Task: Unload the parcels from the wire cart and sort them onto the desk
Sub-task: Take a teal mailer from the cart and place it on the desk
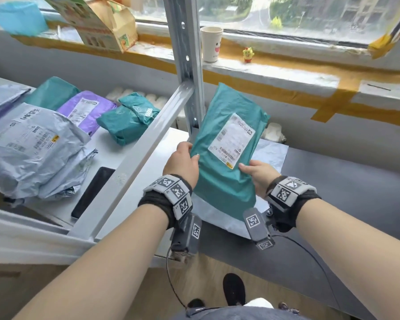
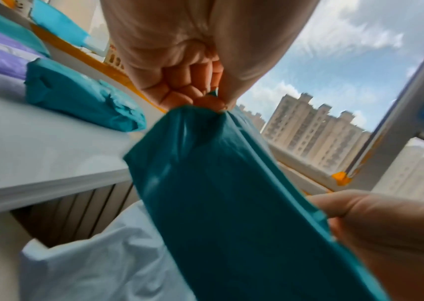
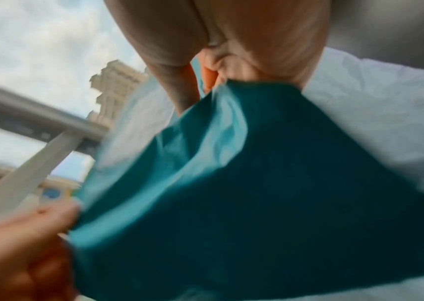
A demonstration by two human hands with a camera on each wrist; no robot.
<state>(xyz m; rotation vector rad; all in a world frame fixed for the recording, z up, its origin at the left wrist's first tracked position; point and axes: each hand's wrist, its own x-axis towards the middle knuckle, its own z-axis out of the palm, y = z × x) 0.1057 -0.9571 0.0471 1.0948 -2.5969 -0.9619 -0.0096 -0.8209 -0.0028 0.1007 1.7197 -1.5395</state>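
both hands hold one teal parcel (image 1: 226,155) above the dark desk surface (image 1: 333,192), label side up. the left hand (image 1: 183,161) grips the parcel's left edge, thumb on top and fingers curled underneath; the left wrist view shows these fingers (image 2: 179,85) bunched tightly on the plastic. the right hand (image 1: 258,174) pinches the right edge near the white shipping label (image 1: 233,139), thumb on top. the parcel's near end hangs over a pale grey mailer (image 1: 270,155) that lies flat on the dark surface.

on the white shelf (image 1: 129,144) to the left (part of a grey metal frame (image 1: 187,65)) lie further parcels: a folded teal bundle (image 1: 127,118), a purple mailer (image 1: 86,109), a flat teal mailer (image 1: 52,92) behind it, and a crumpled grey mailer (image 1: 32,148) nearest the viewer. a black phone (image 1: 92,192) lies beside the grey mailer.

the window sill (image 1: 275,65) carries a paper cup (image 1: 211,43) (contents not visible), a small yellow figurine (image 1: 248,54) and a tilted paper bag (image 1: 106,24).
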